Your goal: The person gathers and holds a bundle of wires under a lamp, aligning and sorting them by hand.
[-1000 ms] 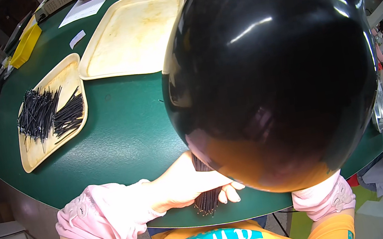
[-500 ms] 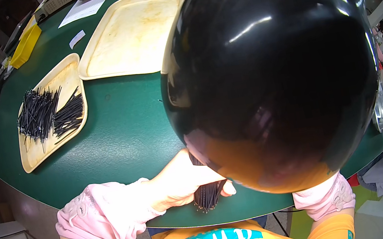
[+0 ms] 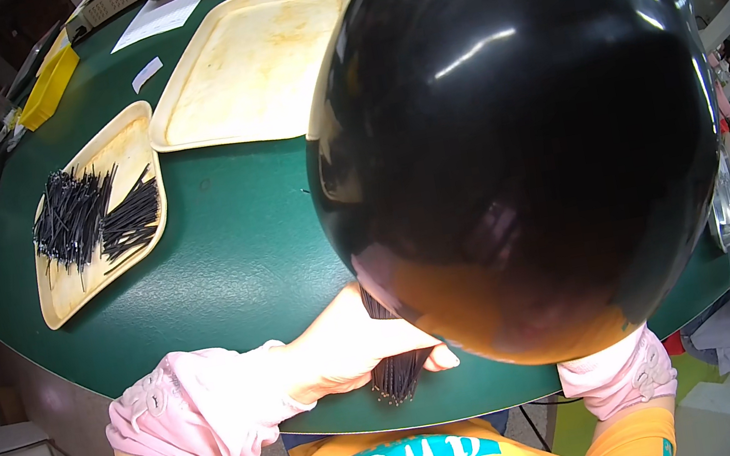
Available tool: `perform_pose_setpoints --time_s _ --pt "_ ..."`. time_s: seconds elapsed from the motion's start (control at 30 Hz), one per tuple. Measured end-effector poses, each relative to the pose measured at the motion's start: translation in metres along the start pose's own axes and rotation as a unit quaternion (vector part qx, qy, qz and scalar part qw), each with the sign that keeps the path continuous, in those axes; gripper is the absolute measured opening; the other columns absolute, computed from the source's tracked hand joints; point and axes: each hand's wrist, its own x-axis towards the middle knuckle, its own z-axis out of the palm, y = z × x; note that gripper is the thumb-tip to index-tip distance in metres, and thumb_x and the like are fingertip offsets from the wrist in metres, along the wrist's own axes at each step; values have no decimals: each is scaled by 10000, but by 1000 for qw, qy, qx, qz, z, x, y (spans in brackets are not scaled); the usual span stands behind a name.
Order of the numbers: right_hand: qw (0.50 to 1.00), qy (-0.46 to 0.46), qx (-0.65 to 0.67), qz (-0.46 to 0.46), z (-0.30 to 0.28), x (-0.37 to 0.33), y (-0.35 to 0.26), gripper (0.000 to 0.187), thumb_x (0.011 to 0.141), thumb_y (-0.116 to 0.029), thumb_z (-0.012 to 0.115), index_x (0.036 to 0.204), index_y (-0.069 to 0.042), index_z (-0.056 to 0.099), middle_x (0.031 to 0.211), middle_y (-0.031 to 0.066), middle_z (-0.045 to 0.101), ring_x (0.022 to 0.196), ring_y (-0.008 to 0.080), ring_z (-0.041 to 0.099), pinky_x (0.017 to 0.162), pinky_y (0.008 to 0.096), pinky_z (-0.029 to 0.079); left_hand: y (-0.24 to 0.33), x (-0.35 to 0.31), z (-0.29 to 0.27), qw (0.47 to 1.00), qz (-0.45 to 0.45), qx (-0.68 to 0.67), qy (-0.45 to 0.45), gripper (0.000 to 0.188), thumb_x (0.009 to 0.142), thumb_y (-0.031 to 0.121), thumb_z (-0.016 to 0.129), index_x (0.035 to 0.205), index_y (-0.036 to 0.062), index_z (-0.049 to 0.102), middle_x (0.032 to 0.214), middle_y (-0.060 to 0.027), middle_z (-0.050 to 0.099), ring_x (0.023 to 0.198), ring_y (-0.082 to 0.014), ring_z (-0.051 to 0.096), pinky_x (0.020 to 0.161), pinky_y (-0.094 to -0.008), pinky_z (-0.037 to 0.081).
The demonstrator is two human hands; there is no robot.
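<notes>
Left fingers: my left hand [image 3: 337, 349] is closed around a bundle of thin black wires [image 3: 398, 379], thumb laid across the top, no gap left.
Right fingers: my right hand is hidden by the dome; only its pink cuff [image 3: 616, 374] shows, so I cannot tell how far it is spread or what it has.
Stray fingertip: one fingertip [image 3: 442, 358] pokes out just right of the bundle; whose hand it belongs to I cannot tell.
Wire bundle: in my left grip, pale-tipped ends sticking out on my near side, the far part running up beside the dome.
Handling: I judge it light and bendy, each strand apt to slide on its neighbours; best held round the middle, ends left free and untwisted.
Black dome: the big glossy dome [image 3: 517, 154] blocks my view right of my left fingers; whether it touches them I cannot tell.
Small tray: beyond my left fingers, to the left, a cream tray [image 3: 81, 292] with two heaps of black wires [image 3: 78, 213].
Large tray: farther ahead, a bigger cream tray [image 3: 252, 73].
Far left: a yellow bin [image 3: 50, 90], well apart from my fingers.
</notes>
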Motion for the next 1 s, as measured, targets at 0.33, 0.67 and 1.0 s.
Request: perform_pose_setpoints --time_s 0.33,0.67,1.0 --pt "1000 12 -10 -5 0 0 -1 112 830 -82 477 796 14 523 700 71 530 635 138 497 585 251 405 -2 0 -3 999 14 -36 -4 252 733 26 600 958 -38 508 793 -120 572 676 -182 595 620 -287 508" --pt "999 28 -22 -16 -2 1 -1 102 824 -72 483 801 18 526 704 70 532 636 135 494 584 246 403 4 0 3 1000 11 -23 13 263 733 25 600 968 -39 502 798 -122 567 673 -182 593 626 -299 514" --pt "996 56 -50 -57 -4 4 3 93 818 -61 489 807 22 529 708 69 533 637 131 492 582 241 400 -1 1 -3 998 57 17 -25 215 760 60 579 946 -31 521 805 -122 578 719 -186 589 674 -280 497"
